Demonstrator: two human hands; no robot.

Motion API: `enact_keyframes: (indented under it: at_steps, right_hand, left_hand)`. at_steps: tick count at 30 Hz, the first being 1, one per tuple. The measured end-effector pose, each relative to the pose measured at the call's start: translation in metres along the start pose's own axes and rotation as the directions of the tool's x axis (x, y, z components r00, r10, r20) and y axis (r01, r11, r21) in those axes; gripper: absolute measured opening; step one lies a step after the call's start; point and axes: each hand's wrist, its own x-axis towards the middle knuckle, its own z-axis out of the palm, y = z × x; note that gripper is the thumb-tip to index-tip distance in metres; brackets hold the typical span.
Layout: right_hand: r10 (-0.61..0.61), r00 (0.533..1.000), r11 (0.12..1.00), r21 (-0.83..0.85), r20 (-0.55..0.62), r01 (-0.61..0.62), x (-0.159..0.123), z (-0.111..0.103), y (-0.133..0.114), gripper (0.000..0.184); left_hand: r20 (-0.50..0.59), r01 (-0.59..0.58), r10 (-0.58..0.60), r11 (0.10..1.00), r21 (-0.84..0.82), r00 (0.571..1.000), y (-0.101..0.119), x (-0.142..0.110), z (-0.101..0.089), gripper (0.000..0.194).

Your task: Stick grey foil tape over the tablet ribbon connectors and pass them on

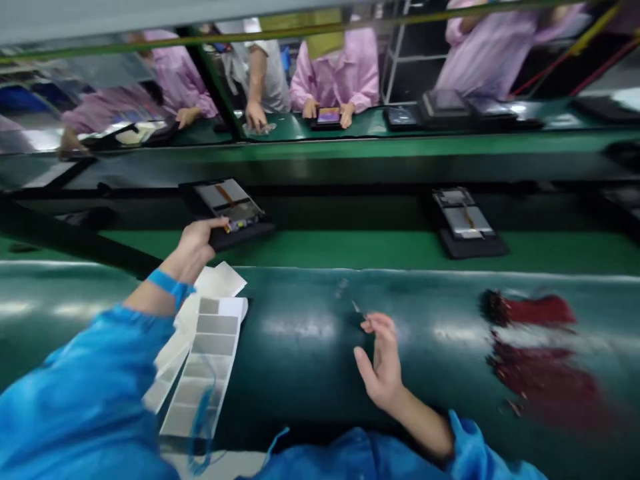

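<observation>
My left hand (197,245) reaches out to the far left and grips the near edge of a black tray (245,235). On that tray lies an opened tablet-like device (227,200) with a silvery inside and an orange ribbon cable. My right hand (383,363) hovers over the green bench, thumb apart and fingers curled. A thin pointed metal tool (357,307) sticks out from its fingertips; blur hides what kind it is. Under my left arm lie sheets of grey rectangular stickers (215,343) on white backing.
Another black tray (475,247) with an opened device (463,213) sits on the green conveyor (350,250). Dark red strips or wires (543,353) lie in two bundles on the bench's right. A dark post (75,233) slants at left. Across the line, several co-workers (335,73) handle devices.
</observation>
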Motion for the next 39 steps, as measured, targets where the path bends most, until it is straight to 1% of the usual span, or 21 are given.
enact_keyframes:
  at_steps: [1,3,6,9,12,15,16,18,19,20,21,22,23,24,25,26,28,30,34,36,39]
  right_hand:
    - [0.041,0.999,0.998,0.054,-0.029,-0.039,-0.001,-0.002,-0.007,0.061]
    - [0.091,0.994,0.985,0.152,-0.062,-0.081,-0.004,-0.010,-0.021,0.068]
    - [0.098,0.994,0.973,0.214,-0.051,-0.085,-0.011,-0.028,-0.036,0.074]
    - [0.148,0.989,0.973,0.182,-0.025,-0.141,-0.024,-0.047,-0.043,0.075]
    - [0.331,0.943,0.935,0.122,0.030,-0.332,-0.035,-0.064,-0.044,0.080]
    - [0.419,0.906,0.905,0.048,0.058,-0.422,-0.042,-0.079,-0.043,0.086]
    - [0.405,0.913,0.913,0.025,0.041,-0.407,-0.045,-0.085,-0.042,0.086]
    - [0.362,0.932,0.932,-0.019,-0.029,-0.363,-0.052,-0.098,-0.042,0.085]
    - [0.354,0.933,0.934,-0.034,-0.068,-0.357,-0.056,-0.105,-0.042,0.084]
    - [0.360,0.927,0.930,-0.036,-0.102,-0.365,-0.062,-0.109,-0.042,0.084]
    - [0.381,0.916,0.922,-0.020,-0.123,-0.386,-0.067,-0.112,-0.042,0.084]
    - [0.411,0.903,0.911,0.020,-0.127,-0.412,-0.072,-0.113,-0.041,0.086]
    - [0.445,0.888,0.895,0.081,-0.112,-0.438,-0.077,-0.111,-0.040,0.090]
    - [0.477,0.875,0.874,0.154,-0.083,-0.461,-0.079,-0.106,-0.038,0.094]
    - [0.500,0.865,0.849,0.224,-0.042,-0.479,-0.080,-0.100,-0.036,0.099]
    - [0.512,0.859,0.825,0.280,-0.003,-0.491,-0.079,-0.092,-0.033,0.103]
    - [0.514,0.856,0.800,0.331,0.053,-0.501,-0.071,-0.077,-0.026,0.109]
    - [0.493,0.867,0.810,0.324,0.075,-0.488,-0.056,-0.070,-0.018,0.112]
    - [0.443,0.889,0.865,0.207,0.117,-0.458,-0.020,-0.086,-0.009,0.107]
    - [0.414,0.898,0.899,0.084,0.152,-0.429,-0.004,-0.103,-0.011,0.090]
    - [0.344,0.920,0.939,-0.041,0.187,-0.342,0.012,-0.122,-0.022,0.050]
  left_hand:
    - [0.042,0.148,-0.146,0.988,-0.049,0.988,0.001,-0.028,0.007,0.024]
    - [0.117,0.400,-0.387,0.908,-0.127,0.915,0.003,-0.089,0.017,0.021]
    - [0.136,0.597,-0.582,0.773,-0.213,0.802,-0.001,-0.171,0.029,0.029]
    - [0.081,0.644,-0.657,0.696,-0.316,0.750,-0.007,-0.234,0.048,0.037]
    - [0.030,0.606,-0.660,0.669,-0.429,0.750,-0.007,-0.288,0.072,0.046]
    - [0.157,0.641,-0.659,0.602,-0.476,0.735,0.001,-0.349,0.085,0.038]
    - [0.266,0.704,-0.667,0.558,-0.440,0.696,0.005,-0.369,0.086,0.037]
    - [0.540,0.836,-0.647,0.492,-0.244,0.539,0.012,-0.398,0.083,0.042]
    - [0.662,0.852,-0.602,0.512,-0.109,0.446,0.014,-0.402,0.081,0.048]
    - [0.749,0.804,-0.536,0.595,0.010,0.388,0.015,-0.399,0.080,0.052]
    - [0.792,0.680,-0.460,0.729,0.079,0.401,0.014,-0.387,0.080,0.052]
    - [0.806,0.493,-0.371,0.863,0.115,0.462,0.012,-0.368,0.082,0.050]
    - [0.772,0.215,-0.240,0.967,0.137,0.589,0.009,-0.343,0.086,0.045]
    - [0.686,-0.060,-0.096,0.978,0.200,0.721,0.005,-0.315,0.090,0.043]
    - [0.639,-0.262,-0.005,0.909,0.323,0.769,0.000,-0.287,0.096,0.045]
    - [0.617,-0.380,0.023,0.805,0.455,0.787,-0.005,-0.262,0.100,0.047]
    - [0.624,-0.464,-0.006,0.662,0.589,0.782,-0.014,-0.230,0.105,0.052]
    - [0.634,-0.478,-0.054,0.608,0.633,0.771,-0.022,-0.228,0.101,0.055]
    - [0.621,-0.446,-0.155,0.565,0.693,0.768,-0.031,-0.285,0.075,0.055]
    - [0.608,-0.403,-0.209,0.581,0.707,0.766,-0.032,-0.318,0.064,0.053]
    - [0.592,-0.386,-0.026,0.735,0.557,0.806,-0.032,-0.348,0.057,0.042]
